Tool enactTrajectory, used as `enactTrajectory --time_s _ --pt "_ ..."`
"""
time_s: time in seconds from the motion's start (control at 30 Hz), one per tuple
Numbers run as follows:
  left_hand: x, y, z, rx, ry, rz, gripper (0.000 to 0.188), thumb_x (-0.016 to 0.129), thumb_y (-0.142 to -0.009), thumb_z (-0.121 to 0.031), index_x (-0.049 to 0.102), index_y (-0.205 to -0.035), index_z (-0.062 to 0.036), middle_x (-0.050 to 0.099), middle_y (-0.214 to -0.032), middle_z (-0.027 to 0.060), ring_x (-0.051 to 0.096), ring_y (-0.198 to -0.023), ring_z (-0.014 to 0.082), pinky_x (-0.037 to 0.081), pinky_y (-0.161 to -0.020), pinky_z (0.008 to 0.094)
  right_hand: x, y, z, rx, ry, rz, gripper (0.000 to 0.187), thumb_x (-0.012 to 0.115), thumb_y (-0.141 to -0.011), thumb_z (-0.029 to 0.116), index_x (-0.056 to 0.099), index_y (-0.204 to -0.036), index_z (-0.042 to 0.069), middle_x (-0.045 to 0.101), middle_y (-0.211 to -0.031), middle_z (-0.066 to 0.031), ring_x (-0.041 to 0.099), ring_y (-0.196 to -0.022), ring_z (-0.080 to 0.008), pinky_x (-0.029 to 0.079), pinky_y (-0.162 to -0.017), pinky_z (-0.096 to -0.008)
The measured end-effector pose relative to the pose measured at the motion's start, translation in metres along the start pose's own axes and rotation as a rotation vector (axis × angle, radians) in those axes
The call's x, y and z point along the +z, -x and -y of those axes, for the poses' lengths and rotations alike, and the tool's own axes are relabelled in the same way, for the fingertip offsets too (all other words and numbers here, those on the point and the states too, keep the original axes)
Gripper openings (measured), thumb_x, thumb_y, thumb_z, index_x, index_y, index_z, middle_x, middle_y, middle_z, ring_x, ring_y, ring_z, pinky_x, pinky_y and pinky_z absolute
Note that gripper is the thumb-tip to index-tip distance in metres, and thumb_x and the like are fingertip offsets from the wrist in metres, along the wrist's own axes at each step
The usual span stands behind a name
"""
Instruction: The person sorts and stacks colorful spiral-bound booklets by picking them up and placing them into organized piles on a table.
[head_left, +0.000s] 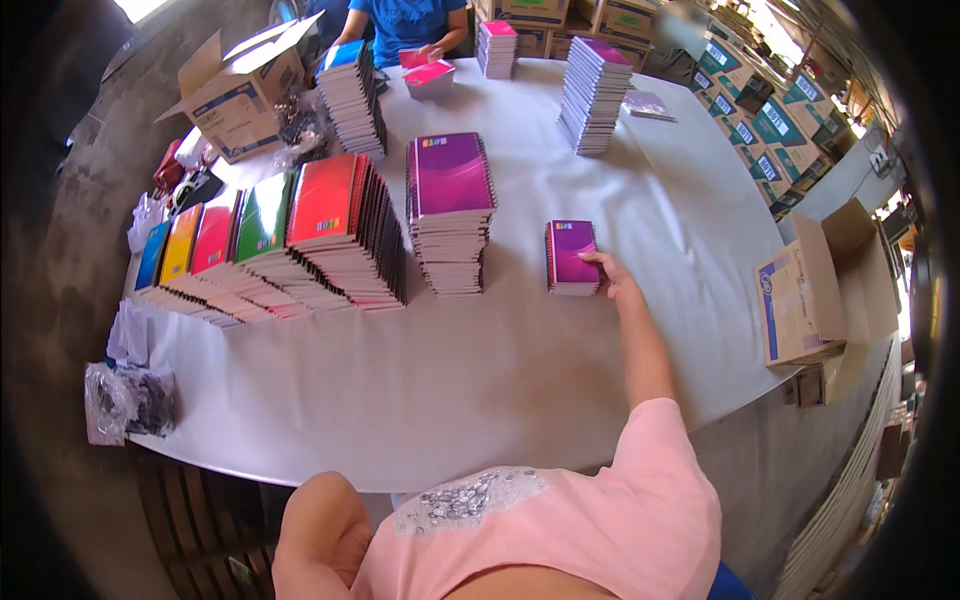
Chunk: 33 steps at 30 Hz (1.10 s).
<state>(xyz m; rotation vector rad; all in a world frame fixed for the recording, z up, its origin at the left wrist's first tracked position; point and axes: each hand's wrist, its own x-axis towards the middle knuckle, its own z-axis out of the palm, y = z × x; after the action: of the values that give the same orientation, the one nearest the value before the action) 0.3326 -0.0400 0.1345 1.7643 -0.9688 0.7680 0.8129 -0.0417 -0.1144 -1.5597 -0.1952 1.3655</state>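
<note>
My right arm reaches forward over the table, and my right hand (618,277) closes on the right edge of a purple spiral notebook (572,245). That notebook tops a short stack, with my thumb on its cover; my other fingers are partly hidden. To the left stands a tall stack of purple spiral notebooks (449,180). Beside it, a row of stacks holds red notebooks (324,200), green notebooks (262,218), pink notebooks (213,238), yellow notebooks (180,245) and blue notebooks (153,258). My left arm bends at the lower edge; its hand does not show.
A person in blue (415,22) handles pink notebooks (430,75) at the far side. Another tall notebook stack (595,95) stands far right. Open cartons (235,115) flank the table, one (800,290) at right. Crumpled plastic (130,400) lies at the left edge; cartons are piled behind.
</note>
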Motion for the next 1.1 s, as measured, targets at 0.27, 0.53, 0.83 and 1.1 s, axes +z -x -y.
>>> enactTrajectory --time_s 0.27,0.53,0.83,1.1 --pt "0.023 -0.017 -0.033 0.133 -0.170 0.062 0.020 0.050 -0.085 -0.016 0.057 -0.103 -0.0141 0.051 -0.114 -0.0086 0.047 -0.075 0.0118 0.032 -0.059 0.0247 -0.006 -0.009 0.007 0.007 0.171 -0.140 0.037 0.070 -0.068 0.025 0.062 -0.099 0.007 0.064 -0.095 -0.0071 0.060 -0.088 -0.0208 0.047 -0.079 -0.0397" --pt "0.031 -0.025 -0.081 0.183 -0.303 0.103 0.019 0.041 -0.090 -0.021 0.058 -0.084 -0.0177 0.048 -0.094 -0.0082 0.047 -0.065 0.0120 0.032 -0.055 0.0253 -0.004 -0.030 -0.005 -0.245 -0.028 -0.137 0.042 0.069 -0.075 0.034 0.060 -0.102 0.003 0.065 -0.093 -0.0090 0.062 -0.083 -0.0192 0.048 -0.080 -0.0339" --pt "0.009 0.038 -0.158 0.184 -0.209 0.078 0.025 0.040 -0.089 -0.020 0.053 -0.069 -0.0184 0.043 -0.073 -0.0039 0.047 -0.063 0.0137 0.034 -0.054 0.0272 0.123 0.084 0.018 -1.418 0.497 -1.285 0.050 0.065 -0.076 0.024 0.051 -0.119 0.004 0.045 -0.127 -0.0170 0.045 -0.113 -0.0342 0.034 -0.098 -0.0450" --pt "-0.050 0.138 -0.267 0.327 -0.457 0.092 0.024 0.045 -0.091 -0.019 0.062 -0.108 -0.0127 0.050 -0.118 -0.0101 0.047 -0.068 0.0158 0.031 -0.053 0.0254 0.529 0.214 0.003 -1.835 0.812 -0.117 0.038 0.061 -0.078 0.014 0.057 -0.115 0.010 0.058 -0.110 -0.0081 0.050 -0.108 -0.0228 0.033 -0.096 -0.0388"
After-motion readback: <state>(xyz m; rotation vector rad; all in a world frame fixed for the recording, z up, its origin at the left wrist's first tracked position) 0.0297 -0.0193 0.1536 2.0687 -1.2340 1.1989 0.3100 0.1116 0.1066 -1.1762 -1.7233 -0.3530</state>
